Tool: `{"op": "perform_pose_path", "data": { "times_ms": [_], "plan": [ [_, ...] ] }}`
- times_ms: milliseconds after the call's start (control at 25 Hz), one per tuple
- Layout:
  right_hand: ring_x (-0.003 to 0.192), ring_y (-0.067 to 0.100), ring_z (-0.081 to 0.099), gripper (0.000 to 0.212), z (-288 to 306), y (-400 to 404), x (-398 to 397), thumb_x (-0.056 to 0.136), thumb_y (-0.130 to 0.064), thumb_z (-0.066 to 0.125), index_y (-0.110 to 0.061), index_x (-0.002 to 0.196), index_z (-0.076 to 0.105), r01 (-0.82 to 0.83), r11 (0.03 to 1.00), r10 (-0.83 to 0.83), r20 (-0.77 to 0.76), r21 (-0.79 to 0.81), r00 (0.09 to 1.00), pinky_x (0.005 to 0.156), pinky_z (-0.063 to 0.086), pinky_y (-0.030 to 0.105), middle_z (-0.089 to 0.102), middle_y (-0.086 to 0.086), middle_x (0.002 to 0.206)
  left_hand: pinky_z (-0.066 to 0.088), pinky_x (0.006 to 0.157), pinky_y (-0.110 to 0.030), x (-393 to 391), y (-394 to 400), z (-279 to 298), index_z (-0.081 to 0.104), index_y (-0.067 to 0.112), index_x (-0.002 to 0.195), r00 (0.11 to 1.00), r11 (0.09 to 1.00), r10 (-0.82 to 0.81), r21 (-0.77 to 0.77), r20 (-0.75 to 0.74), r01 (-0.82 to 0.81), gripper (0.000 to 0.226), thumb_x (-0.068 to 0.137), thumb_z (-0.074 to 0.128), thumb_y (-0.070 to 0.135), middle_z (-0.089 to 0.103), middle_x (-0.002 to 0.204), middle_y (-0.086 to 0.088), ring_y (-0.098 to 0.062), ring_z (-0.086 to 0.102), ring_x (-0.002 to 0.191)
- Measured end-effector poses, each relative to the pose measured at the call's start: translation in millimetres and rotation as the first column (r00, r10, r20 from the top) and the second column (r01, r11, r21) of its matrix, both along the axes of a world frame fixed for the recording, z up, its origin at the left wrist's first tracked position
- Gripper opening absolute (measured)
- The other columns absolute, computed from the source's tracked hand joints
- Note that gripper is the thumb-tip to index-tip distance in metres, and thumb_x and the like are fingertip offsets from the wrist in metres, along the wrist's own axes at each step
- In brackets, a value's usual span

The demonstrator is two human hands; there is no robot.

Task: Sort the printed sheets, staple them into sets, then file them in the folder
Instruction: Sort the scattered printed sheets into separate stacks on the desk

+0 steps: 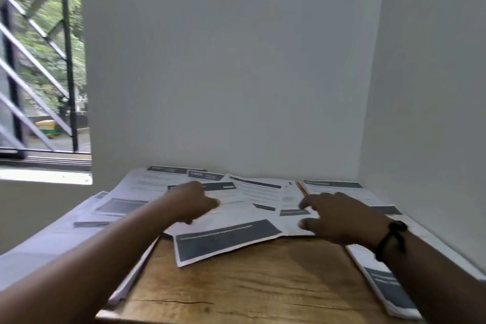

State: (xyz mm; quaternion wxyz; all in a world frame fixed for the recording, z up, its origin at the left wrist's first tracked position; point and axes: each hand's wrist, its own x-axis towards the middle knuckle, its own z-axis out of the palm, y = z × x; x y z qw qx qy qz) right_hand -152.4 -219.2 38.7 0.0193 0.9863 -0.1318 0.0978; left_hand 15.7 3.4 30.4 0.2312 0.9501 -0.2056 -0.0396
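Both of our hands were out over the loose spread of printed sheets (244,208) that covered the far half of the wooden table (236,287), at the centre of the frame. Our left hand (193,201) lay on the sheets left of centre with its fingers curled under; whether they pinched a page we could not tell through the blur. Our right hand (339,216) rested right of centre, fingers spread and loosely bent, their tips touching the paper.

We judged the sorting barely begun. The nearest sheet, the one with a dark banner (226,241), lay between our hands and just toward the lower frame, its long axis running left to right with a slight tilt. Either hand could reach it, the left slightly nearer its middle. Neater stacks (389,284) sat at the lower right edge. We saw no stapler or folder.
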Motion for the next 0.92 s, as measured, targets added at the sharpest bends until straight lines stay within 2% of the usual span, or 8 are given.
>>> {"op": "perform_pose_path", "data": {
  "times_ms": [80,240,440,520,640,760,840,920],
  "plan": [
    [0.125,0.016,0.046,0.047,1,28,43,0.089,-0.053,0.053,-0.029,0.130,0.052,-0.081,0.995,0.085,-0.063,0.063,0.994,0.097,0.036,0.028,0.052,-0.005,0.135,0.042,0.060,-0.025,35,38,-9,0.063,0.009,0.099,0.978,0.982,0.136,0.110,0.158,-0.154,0.043,0.090,0.056,0.050,0.058,0.072,0.000,-0.018,0.061,0.071],
    [0.121,0.020,0.051,0.062,-16,52,110,0.085,-0.064,0.052,-0.019,0.127,0.054,-0.077,0.990,0.092,-0.125,0.121,0.988,0.098,0.041,0.031,0.054,0.001,0.135,0.043,0.069,-0.024,78,72,-29,0.066,0.014,0.107,0.963,0.968,0.207,0.105,0.175,-0.227,0.039,0.088,0.059,0.048,0.061,0.087,0.003,-0.016,0.057,0.080],
    [0.132,0.020,0.041,0.096,-49,47,126,0.061,-0.092,0.031,-0.035,0.137,0.045,-0.096,0.984,0.119,-0.148,0.152,0.982,0.107,0.035,0.037,0.042,-0.005,0.147,0.054,0.084,-0.032,121,77,-28,0.064,0.020,0.114,0.950,0.966,0.236,0.055,0.205,-0.252,0.045,0.080,0.057,0.049,0.067,0.112,-0.002,-0.022,0.062,0.092],
    [0.137,0.015,0.035,0.088,-54,39,125,0.070,-0.087,0.033,-0.036,0.142,0.039,-0.093,0.986,0.117,-0.182,0.139,0.976,0.111,0.029,0.034,0.036,-0.009,0.152,0.052,0.090,-0.037,126,78,-33,0.058,0.019,0.119,0.934,0.943,0.291,0.105,0.207,-0.317,0.056,0.078,0.056,0.058,0.062,0.121,-0.006,-0.026,0.059,0.102],
    [0.132,0.011,0.040,0.073,-55,27,125,0.079,-0.080,0.039,-0.036,0.137,0.044,-0.054,0.989,0.070,-0.115,0.138,0.991,0.107,0.034,0.031,0.042,-0.012,0.146,0.049,0.094,-0.044,134,88,-45,0.049,0.021,0.127,0.886,0.880,0.443,0.122,0.138,-0.459,0.081,0.066,0.055,0.075,0.056,0.129,-0.009,-0.032,0.055,0.112],
    [0.126,0.010,0.046,0.064,-53,28,125,0.082,-0.076,0.038,-0.037,0.132,0.047,-0.045,0.992,0.057,-0.105,0.115,0.993,0.102,0.037,0.029,0.048,-0.013,0.141,0.051,0.084,-0.048,200,97,-78,0.053,0.032,0.122,0.844,0.842,0.526,0.076,0.107,-0.534,0.106,0.033,0.050,0.089,0.065,0.116,-0.005,-0.033,0.065,0.096],
    [0.126,0.010,0.046,0.064,-55,29,125,0.082,-0.077,0.036,-0.038,0.132,0.046,-0.057,0.992,0.068,-0.097,0.111,0.993,0.102,0.037,0.028,0.047,-0.013,0.141,0.051,0.079,-0.047,215,95,-83,0.058,0.031,0.115,0.827,0.822,0.557,0.095,0.073,-0.562,0.106,0.024,0.051,0.086,0.069,0.104,-0.003,-0.031,0.067,0.086],
    [0.125,0.010,0.047,0.073,-55,31,126,0.075,-0.084,0.030,-0.041,0.132,0.045,-0.056,0.992,0.067,-0.089,0.114,0.994,0.101,0.037,0.028,0.047,-0.013,0.141,0.046,0.085,-0.044,170,95,-57,0.055,0.025,0.120,0.807,0.803,0.590,0.096,0.009,-0.588,0.094,0.040,0.059,0.076,0.065,0.114,-0.006,-0.032,0.061,0.101]
  ]
}}
